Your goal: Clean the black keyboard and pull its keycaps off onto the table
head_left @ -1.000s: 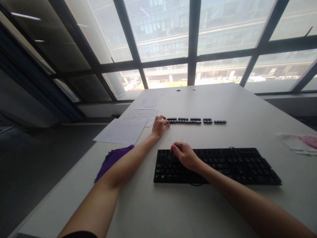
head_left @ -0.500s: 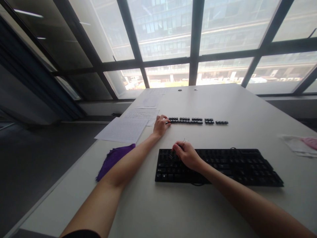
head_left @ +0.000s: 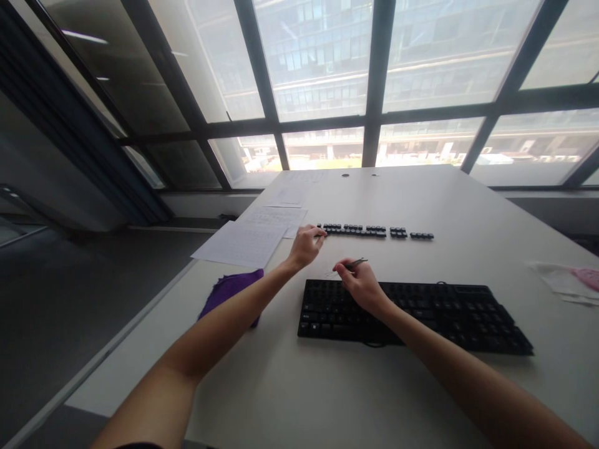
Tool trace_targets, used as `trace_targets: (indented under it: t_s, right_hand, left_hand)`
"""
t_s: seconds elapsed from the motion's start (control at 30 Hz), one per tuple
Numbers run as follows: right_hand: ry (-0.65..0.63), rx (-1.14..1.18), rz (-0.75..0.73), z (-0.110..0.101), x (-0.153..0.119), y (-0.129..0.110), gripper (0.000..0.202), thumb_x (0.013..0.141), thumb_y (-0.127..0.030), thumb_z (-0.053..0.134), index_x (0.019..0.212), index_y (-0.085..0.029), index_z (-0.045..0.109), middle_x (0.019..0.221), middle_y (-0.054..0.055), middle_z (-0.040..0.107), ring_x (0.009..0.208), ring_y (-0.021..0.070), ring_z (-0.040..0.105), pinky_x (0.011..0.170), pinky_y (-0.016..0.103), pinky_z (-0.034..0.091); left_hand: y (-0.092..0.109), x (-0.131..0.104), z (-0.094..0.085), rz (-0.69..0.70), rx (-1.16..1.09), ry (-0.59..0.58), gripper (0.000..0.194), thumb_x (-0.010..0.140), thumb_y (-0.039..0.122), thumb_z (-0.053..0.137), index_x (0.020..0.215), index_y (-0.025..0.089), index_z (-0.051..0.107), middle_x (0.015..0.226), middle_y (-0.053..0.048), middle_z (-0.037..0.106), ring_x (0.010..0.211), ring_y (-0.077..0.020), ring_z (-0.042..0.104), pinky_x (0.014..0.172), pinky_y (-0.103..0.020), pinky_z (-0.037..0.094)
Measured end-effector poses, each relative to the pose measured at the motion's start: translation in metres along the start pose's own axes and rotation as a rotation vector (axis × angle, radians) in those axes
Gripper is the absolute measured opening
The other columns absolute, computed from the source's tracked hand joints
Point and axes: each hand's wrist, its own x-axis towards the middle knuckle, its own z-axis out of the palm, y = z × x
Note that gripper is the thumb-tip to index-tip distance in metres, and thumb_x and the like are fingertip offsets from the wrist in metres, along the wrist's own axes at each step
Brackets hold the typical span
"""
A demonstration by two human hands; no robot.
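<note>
A black keyboard (head_left: 435,312) lies on the white table (head_left: 290,386). Above its left part is my right hand (head_left: 359,284), closed on a thin dark tool (head_left: 359,263) whose wire-like end points left, just past the keyboard's back edge. My left hand (head_left: 306,245) is farther back, its fingers pinched at the left end of rows of loose black keycaps (head_left: 374,231). What those fingers hold, if anything, is too small to make out. The keycaps stand in two rows, with a shorter single row at the right.
Printed papers (head_left: 238,243) lie along the table's left side. A purple cloth (head_left: 229,290) is beside my left forearm. At the right edge rests a white and pink item (head_left: 568,280). Windows stand behind the table.
My right hand has lifted and moved slightly back, bringing the tool from over the keys to past the keyboard's back edge. My left hand remains by the keycaps. The view has shifted slightly.
</note>
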Motion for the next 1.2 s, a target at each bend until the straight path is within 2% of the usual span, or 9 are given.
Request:
trace_targets:
  t_s: [0.1, 0.2, 0.37, 0.53, 0.7, 0.9, 1.03, 1.13, 1.2]
  right_hand:
    - [0.029, -0.125, -0.063, -0.001, -0.003, -0.009, 0.039, 0.095, -0.048, 0.049, 0.078, -0.017, 0.065, 0.060, 0.000, 0.054, 0.058, 0.0155, 0.048, 0.056, 0.027, 0.036]
    - [0.026, -0.210, -0.080, 0.001, -0.007, -0.013, 0.043, 0.097, -0.047, 0.044, 0.068, -0.018, 0.058, 0.060, 0.000, 0.054, 0.059, 0.0148, 0.047, 0.058, 0.027, 0.034]
    - [-0.047, -0.255, -0.114, 0.000, -0.010, -0.010, 0.038, 0.097, -0.042, 0.046, 0.068, -0.018, 0.052, 0.062, -0.001, 0.054, 0.060, 0.0136, 0.046, 0.059, 0.026, 0.032]
    - [-0.107, -0.230, -0.150, -0.005, -0.007, -0.004, 0.026, 0.095, -0.036, 0.053, 0.076, -0.018, 0.058, 0.067, -0.002, 0.057, 0.066, 0.0145, 0.049, 0.065, 0.026, 0.036]
    - [-0.221, -0.257, -0.154, -0.007, -0.004, -0.002, 0.024, 0.094, -0.035, 0.055, 0.078, -0.018, 0.060, 0.070, 0.000, 0.060, 0.070, 0.0160, 0.052, 0.069, 0.027, 0.039]
    - [-0.368, -0.341, -0.150, -0.016, 0.000, -0.010, 0.023, 0.093, -0.035, 0.058, 0.077, -0.018, 0.062, 0.074, 0.002, 0.065, 0.074, 0.0177, 0.058, 0.073, 0.028, 0.042]
    - [-0.399, -0.380, -0.124, -0.017, -0.001, -0.019, 0.022, 0.093, -0.034, 0.057, 0.081, -0.018, 0.067, 0.077, 0.002, 0.069, 0.077, 0.0183, 0.061, 0.075, 0.029, 0.043]
    - [-0.404, -0.328, -0.080, -0.014, -0.003, -0.022, 0.022, 0.092, -0.034, 0.057, 0.082, -0.018, 0.067, 0.073, 0.001, 0.068, 0.071, 0.0166, 0.060, 0.069, 0.027, 0.043]
    - [-0.423, -0.285, 0.028, -0.011, -0.006, -0.022, 0.022, 0.093, -0.036, 0.056, 0.085, -0.018, 0.065, 0.062, -0.001, 0.062, 0.057, 0.0145, 0.057, 0.058, 0.025, 0.042]
  left_hand:
    - [0.029, -0.030, -0.018, 0.033, -0.098, -0.090, 0.016, 0.089, 0.017, 0.058, 0.094, 0.020, 0.073, 0.097, -0.005, 0.070, 0.095, -0.0217, 0.061, 0.094, -0.038, 0.046]
    - [0.052, -0.061, -0.027, 0.023, -0.180, -0.179, 0.016, 0.088, 0.016, 0.058, 0.092, 0.020, 0.073, 0.092, -0.004, 0.069, 0.088, -0.0196, 0.061, 0.084, -0.035, 0.049]
    - [0.064, -0.091, -0.025, -0.002, -0.256, -0.212, 0.016, 0.086, 0.012, 0.057, 0.089, 0.020, 0.071, 0.088, -0.004, 0.067, 0.087, -0.0191, 0.061, 0.081, -0.033, 0.049]
    - [0.060, -0.100, -0.018, 0.002, -0.292, -0.176, 0.016, 0.087, 0.012, 0.057, 0.091, 0.020, 0.070, 0.091, -0.004, 0.066, 0.091, -0.0201, 0.060, 0.084, -0.034, 0.048]
    - [0.060, -0.103, -0.016, -0.008, -0.324, -0.154, 0.013, 0.089, 0.017, 0.058, 0.090, 0.020, 0.070, 0.092, -0.005, 0.067, 0.092, -0.0204, 0.060, 0.086, -0.034, 0.047]
    - [0.061, -0.104, -0.015, 0.004, -0.327, -0.142, 0.012, 0.091, 0.020, 0.059, 0.089, 0.019, 0.071, 0.091, -0.005, 0.068, 0.090, -0.0198, 0.061, 0.086, -0.033, 0.046]
    - [0.061, -0.104, -0.016, -0.005, -0.338, -0.133, 0.012, 0.091, 0.022, 0.060, 0.088, 0.019, 0.071, 0.092, -0.005, 0.068, 0.092, -0.0198, 0.061, 0.087, -0.032, 0.046]
    - [0.062, -0.103, -0.017, -0.003, -0.335, -0.140, 0.012, 0.091, 0.023, 0.061, 0.086, 0.018, 0.070, 0.091, -0.005, 0.068, 0.091, -0.0197, 0.060, 0.086, -0.032, 0.046]
    - [0.062, -0.103, -0.018, -0.002, -0.332, -0.142, 0.013, 0.092, 0.024, 0.060, 0.086, 0.018, 0.070, 0.090, -0.005, 0.067, 0.090, -0.0195, 0.060, 0.084, -0.032, 0.046]
